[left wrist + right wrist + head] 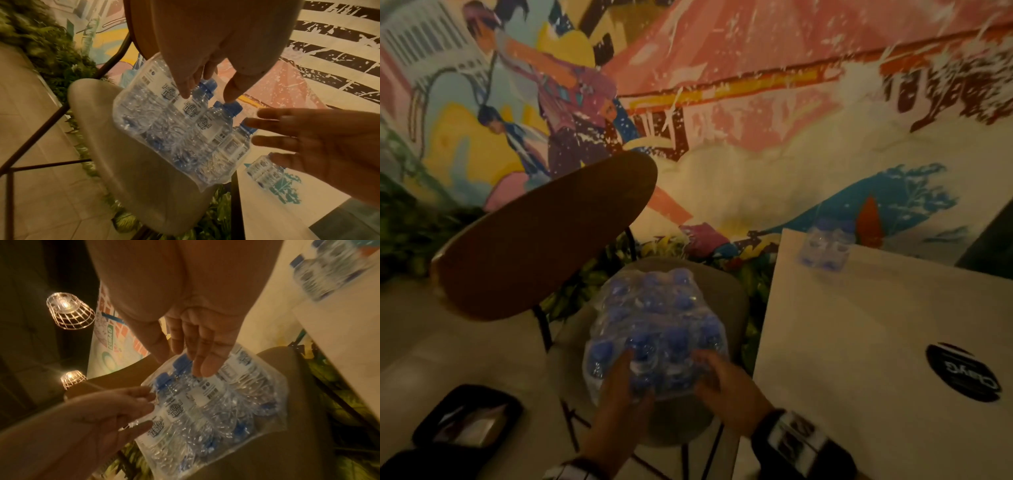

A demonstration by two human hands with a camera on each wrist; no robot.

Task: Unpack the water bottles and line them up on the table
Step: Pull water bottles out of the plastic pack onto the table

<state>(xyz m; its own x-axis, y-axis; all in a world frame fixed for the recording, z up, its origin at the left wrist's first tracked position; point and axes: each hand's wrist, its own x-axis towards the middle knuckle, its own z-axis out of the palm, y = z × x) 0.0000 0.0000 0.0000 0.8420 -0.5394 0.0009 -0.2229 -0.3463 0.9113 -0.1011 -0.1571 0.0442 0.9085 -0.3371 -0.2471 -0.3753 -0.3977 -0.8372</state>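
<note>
A shrink-wrapped pack of water bottles [654, 325] with blue caps lies on a grey chair seat [726, 291]. My left hand [621, 373] rests on the pack's near left side. In the left wrist view its fingers [185, 92] touch a label through the wrap and its thumb sits on a cap. My right hand [717, 371] is at the pack's near right corner, fingers [202, 368] straight and spread, holding nothing. Two loose bottles [825, 246] stand at the far corner of the white table [859, 342].
The chair's brown backrest [544, 240] rises behind and left of the pack. The table edge runs just right of the chair. A black tray [469, 418] lies on the tiled floor at the lower left. A painted wall and plants close off the far side.
</note>
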